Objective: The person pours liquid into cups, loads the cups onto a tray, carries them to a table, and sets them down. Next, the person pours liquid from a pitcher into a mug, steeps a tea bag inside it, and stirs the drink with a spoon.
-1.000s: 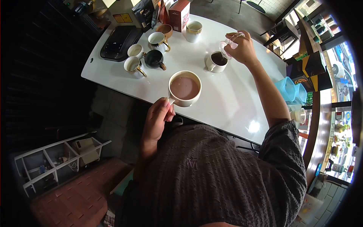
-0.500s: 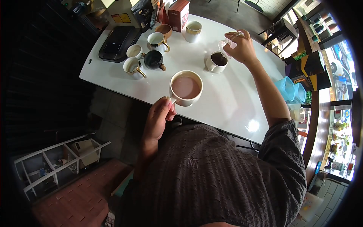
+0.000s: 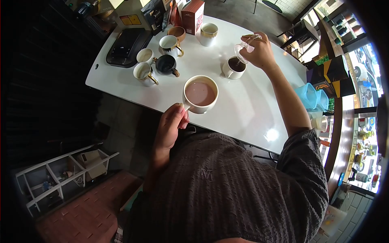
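My left hand [image 3: 172,123] is closed around the handle of a white mug [image 3: 201,108] filled with pinkish-brown liquid. That mug is near the front edge of the white table; whether its base touches the top I cannot tell. Farther right, my right hand [image 3: 258,52] grips a clear, see-through vessel [image 3: 239,50], tilted with its lower end at the rim of a white cup [image 3: 231,74]. Dark liquid fills much of this cup, which stands on the table. My fingers partly cover the clear vessel, so its full shape is hidden.
Several mugs, including a dark one [image 3: 166,66] and a gold-handled white one [image 3: 144,75], stand at the left. Behind them are a black flat device [image 3: 124,47], a brown cup [image 3: 177,32], a gold-rimmed cup [image 3: 208,37] and a red box [image 3: 193,17]. Light-blue containers [image 3: 307,95] are at the right.
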Action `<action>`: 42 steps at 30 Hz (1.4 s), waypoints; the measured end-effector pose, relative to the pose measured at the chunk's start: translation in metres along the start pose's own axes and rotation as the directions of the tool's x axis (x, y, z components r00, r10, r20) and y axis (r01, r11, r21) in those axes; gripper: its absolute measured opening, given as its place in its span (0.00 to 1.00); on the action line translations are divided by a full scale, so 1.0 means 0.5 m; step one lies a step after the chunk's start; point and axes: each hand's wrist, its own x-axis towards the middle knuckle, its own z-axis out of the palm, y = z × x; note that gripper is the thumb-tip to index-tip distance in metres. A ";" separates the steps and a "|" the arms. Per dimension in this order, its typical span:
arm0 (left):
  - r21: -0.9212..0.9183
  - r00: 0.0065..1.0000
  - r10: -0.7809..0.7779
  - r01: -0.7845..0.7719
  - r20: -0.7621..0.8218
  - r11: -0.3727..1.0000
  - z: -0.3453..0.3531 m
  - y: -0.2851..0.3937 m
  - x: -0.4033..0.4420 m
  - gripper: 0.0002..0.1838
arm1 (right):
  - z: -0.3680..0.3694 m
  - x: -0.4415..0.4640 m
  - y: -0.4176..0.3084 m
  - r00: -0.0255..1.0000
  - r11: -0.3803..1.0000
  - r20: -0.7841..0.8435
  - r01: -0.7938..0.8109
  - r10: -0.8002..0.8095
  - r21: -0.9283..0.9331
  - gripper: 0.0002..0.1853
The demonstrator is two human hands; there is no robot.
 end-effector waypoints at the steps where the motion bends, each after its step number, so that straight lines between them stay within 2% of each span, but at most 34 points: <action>1: -0.005 1.000 0.002 -0.002 0.002 1.000 0.000 0.001 0.002 0.16 | 0.002 0.000 0.000 1.000 1.000 0.000 -0.004 0.004 0.000 0.20; 7: -0.010 1.000 -0.010 0.010 0.028 1.000 0.000 -0.001 0.019 0.16 | 0.003 -0.006 0.015 0.996 0.996 -0.061 -0.054 0.058 0.065 0.19; 10: -0.015 0.998 -0.022 0.023 0.057 1.000 0.008 -0.002 0.034 0.16 | -0.012 -0.016 0.028 0.984 0.985 -0.096 -0.140 0.149 0.101 0.17; 12: -0.017 0.996 -0.033 0.035 0.082 0.999 0.013 -0.002 0.045 0.16 | -0.023 -0.024 0.039 0.935 0.907 -0.108 -0.294 0.338 0.302 0.16; 13: -0.021 0.995 -0.041 0.043 0.092 0.999 0.015 -0.004 0.053 0.16 | -0.032 -0.030 0.047 0.929 0.907 -0.116 -0.306 0.351 0.288 0.16; 15: -0.023 0.991 -0.056 0.059 0.124 0.998 0.014 -0.009 0.069 0.16 | -0.076 -0.039 0.034 0.795 0.671 0.064 -0.549 0.603 0.498 0.21; 16: -0.019 0.989 -0.063 0.066 0.133 0.998 0.013 -0.011 0.078 0.16 | -0.091 -0.047 0.041 0.786 0.671 0.052 -0.558 0.616 0.489 0.21; 18: -0.008 0.985 -0.073 0.076 0.157 0.997 0.020 -0.011 0.096 0.16 | -0.126 -0.056 0.040 0.732 0.549 0.095 -0.584 0.675 0.599 0.18; 20: 0.066 0.974 -0.085 0.072 0.212 0.995 0.033 -0.006 0.114 0.16 | -0.164 -0.075 0.042 0.705 0.513 0.104 -0.601 0.702 0.613 0.17; 22: 0.077 0.964 -0.116 0.100 0.241 0.992 0.055 -0.007 0.132 0.17 | -0.185 -0.095 0.056 0.792 0.562 0.023 -0.453 0.610 0.692 0.15; 23: 0.086 0.956 -0.144 0.126 0.254 0.988 0.068 -0.008 0.141 0.17 | -0.205 -0.104 0.055 0.804 0.592 0.017 -0.453 0.595 0.667 0.19; 24: 0.092 0.952 -0.145 0.125 0.269 0.988 0.081 -0.009 0.149 0.17 | -0.224 -0.112 0.050 0.797 0.592 0.006 -0.454 0.605 0.666 0.19; 26: 0.111 0.925 -0.200 0.173 0.323 0.979 0.108 -0.012 0.164 0.17 | -0.265 -0.124 0.034 0.860 0.761 -0.121 -0.363 0.496 0.537 0.20; 28: 0.101 0.904 -0.214 0.190 0.370 0.977 0.131 -0.021 0.177 0.17 | -0.308 -0.131 0.008 0.845 0.771 -0.140 -0.388 0.517 0.505 0.20; 31: 0.106 0.876 -0.236 0.211 0.420 0.972 0.165 -0.035 0.192 0.17 | -0.360 -0.140 -0.011 0.895 0.854 -0.200 -0.284 0.399 0.435 0.20; 32: 0.106 0.856 -0.240 0.216 0.458 0.971 0.173 -0.041 0.197 0.16 | -0.375 -0.142 -0.016 0.890 0.854 -0.204 -0.293 0.408 0.429 0.20; 34: 0.113 0.829 -0.251 0.225 0.499 0.968 0.189 -0.047 0.207 0.15 | -0.398 -0.145 -0.025 0.925 0.916 -0.257 -0.176 0.279 0.361 0.19; 35: 0.118 0.817 -0.245 0.216 0.521 0.969 0.197 -0.050 0.210 0.15 | -0.407 -0.147 -0.033 0.920 0.916 -0.271 -0.176 0.283 0.360 0.17; 36: 0.122 0.805 -0.240 0.207 0.543 0.971 0.205 -0.053 0.212 0.15 | -0.419 -0.147 -0.044 0.918 0.915 -0.269 -0.185 0.291 0.359 0.17; 38: 0.113 0.798 -0.240 0.213 0.553 0.970 0.222 -0.052 0.212 0.15 | -0.442 -0.145 -0.061 0.964 0.981 -0.233 -0.093 0.132 0.170 0.20; 39: 0.101 0.796 -0.233 0.214 0.558 0.972 0.229 -0.051 0.212 0.15 | -0.447 -0.146 -0.060 0.972 0.993 -0.224 -0.044 0.069 0.114 0.20; 40: 0.102 0.793 -0.236 0.218 0.562 0.971 0.232 -0.051 0.213 0.15 | -0.452 -0.145 -0.062 0.972 0.993 -0.223 -0.050 0.074 0.112 0.20; 42: 0.100 0.782 -0.225 0.206 0.581 0.973 0.239 -0.051 0.215 0.16 | -0.462 -0.143 -0.066 0.979 0.997 -0.190 0.078 -0.076 0.006 0.20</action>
